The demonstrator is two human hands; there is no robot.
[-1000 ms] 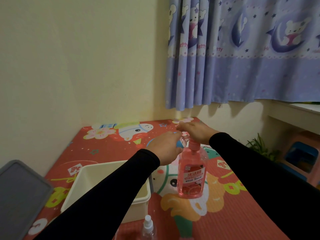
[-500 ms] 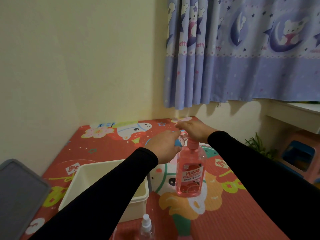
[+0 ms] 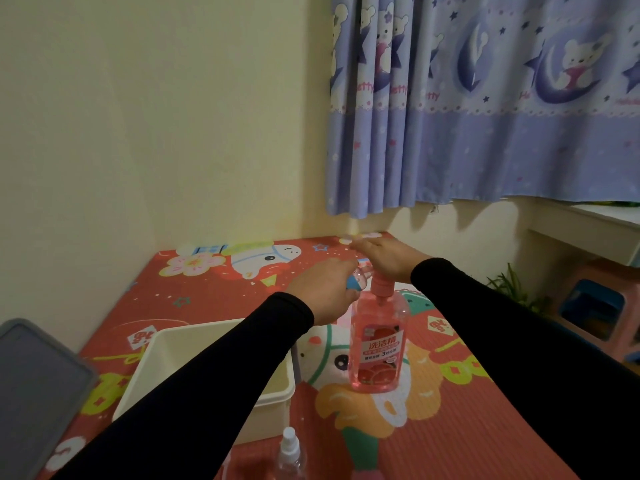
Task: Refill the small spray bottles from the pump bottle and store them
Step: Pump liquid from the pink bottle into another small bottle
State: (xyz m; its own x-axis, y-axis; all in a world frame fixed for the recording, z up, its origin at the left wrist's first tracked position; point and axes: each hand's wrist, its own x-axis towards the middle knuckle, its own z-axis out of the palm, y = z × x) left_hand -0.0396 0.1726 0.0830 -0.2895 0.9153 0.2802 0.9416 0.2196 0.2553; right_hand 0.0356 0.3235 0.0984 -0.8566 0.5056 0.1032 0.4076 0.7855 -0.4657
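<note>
A pink pump bottle with a red label stands upright on the red cartoon mat. My right hand lies flat on top of its pump head, fingers straight, pressing it. My left hand grips a small clear spray bottle, held just left of the pump's neck; most of that bottle is hidden in my fist. A second small clear spray bottle with a white nozzle stands at the near edge of the view.
A cream plastic bin sits on the mat under my left forearm. A grey lid lies at the far left. Walls and a blue curtain close the back; a plant and a pink stool are at the right.
Both hands stay at the pump head with little movement. The view has shifted slightly, so the mat and bottle sit a touch higher in frame.
</note>
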